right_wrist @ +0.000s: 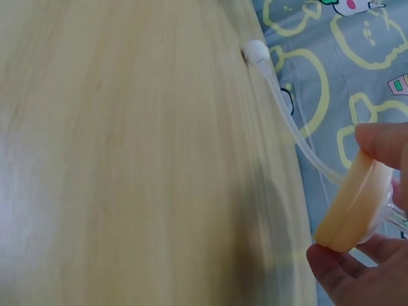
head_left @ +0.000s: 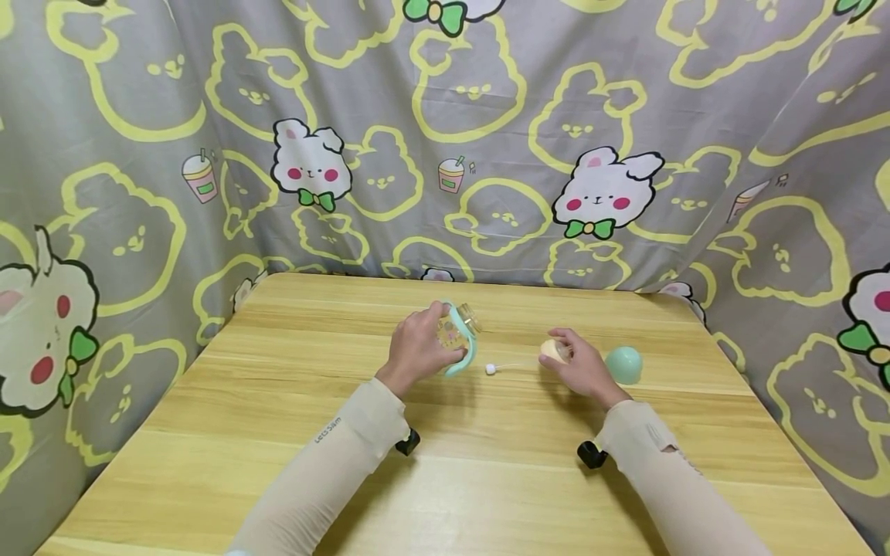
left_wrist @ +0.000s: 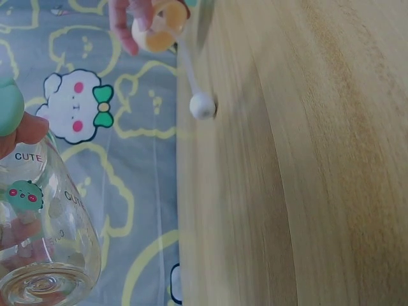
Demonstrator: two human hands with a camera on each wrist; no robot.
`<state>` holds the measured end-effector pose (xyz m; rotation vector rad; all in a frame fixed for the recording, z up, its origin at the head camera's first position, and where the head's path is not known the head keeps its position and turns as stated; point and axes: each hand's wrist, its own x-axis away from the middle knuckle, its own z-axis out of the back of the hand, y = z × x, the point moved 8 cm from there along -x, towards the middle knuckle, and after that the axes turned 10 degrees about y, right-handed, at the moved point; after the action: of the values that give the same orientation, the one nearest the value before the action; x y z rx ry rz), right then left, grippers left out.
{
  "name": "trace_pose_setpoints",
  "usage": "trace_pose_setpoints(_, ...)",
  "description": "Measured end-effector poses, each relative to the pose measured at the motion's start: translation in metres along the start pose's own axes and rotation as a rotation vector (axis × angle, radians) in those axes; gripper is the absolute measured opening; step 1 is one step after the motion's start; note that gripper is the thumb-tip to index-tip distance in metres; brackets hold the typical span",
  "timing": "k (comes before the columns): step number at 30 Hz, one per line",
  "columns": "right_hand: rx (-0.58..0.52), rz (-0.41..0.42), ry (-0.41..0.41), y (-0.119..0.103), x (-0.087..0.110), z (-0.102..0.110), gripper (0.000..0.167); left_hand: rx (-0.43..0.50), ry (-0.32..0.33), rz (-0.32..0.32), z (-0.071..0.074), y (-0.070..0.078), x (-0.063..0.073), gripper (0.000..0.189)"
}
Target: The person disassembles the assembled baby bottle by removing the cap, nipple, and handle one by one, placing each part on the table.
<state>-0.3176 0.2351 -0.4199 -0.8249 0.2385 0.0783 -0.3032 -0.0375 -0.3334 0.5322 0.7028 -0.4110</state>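
My left hand (head_left: 419,345) grips a clear baby bottle (left_wrist: 48,223) with printed cartoon faces and a mint-green handle ring (head_left: 459,340). The bottle is tilted, its uncapped neck (head_left: 469,316) pointing up and right. Farther right, my right hand (head_left: 579,363) pinches a pale orange bottle collar (right_wrist: 352,207) by its edge between thumb and fingers. From the collar runs a thin translucent straw (right_wrist: 290,121), ending in a white weighted ball (left_wrist: 202,106) close to the tabletop between the two hands.
A mint-green dome cap (head_left: 624,364) stands on the wooden table (head_left: 278,386) just right of my right hand. A grey curtain (head_left: 389,93) with yellow cartoon outlines surrounds the table's back and sides. Black wrist-mounted pieces (head_left: 592,455) hang below both sleeves.
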Motion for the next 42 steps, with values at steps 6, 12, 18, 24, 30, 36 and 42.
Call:
trace_pose_setpoints(6,0.009,-0.018,-0.022,0.006,0.000,0.001,0.058,0.002,0.010,-0.014,0.000,0.000,-0.001,0.061)
trace_pose_setpoints(12,0.020,-0.023,-0.029,0.012,0.001,0.003,0.057,0.004,0.014,-0.021,0.001,0.001,-0.001,0.061)
trace_pose_setpoints(18,0.035,-0.016,-0.033,0.015,0.002,0.004,0.057,0.004,0.006,-0.017,0.001,0.001,-0.001,0.062)
trace_pose_setpoints(24,0.034,-0.029,-0.042,0.016,0.004,0.005,0.059,0.002,-0.011,-0.005,-0.001,0.001,-0.001,0.062)
trace_pose_setpoints(30,0.023,-0.035,-0.047,0.018,0.005,0.006,0.060,0.000,-0.022,0.002,-0.003,0.001,-0.002,0.062)
trace_pose_setpoints(36,0.025,-0.038,-0.048,0.023,0.005,0.007,0.061,-0.007,-0.026,0.007,-0.003,0.002,-0.001,0.061)
trace_pose_setpoints(42,0.030,-0.032,-0.048,0.022,0.005,0.009,0.063,0.005,-0.015,-0.004,-0.002,0.003,-0.001,0.062)
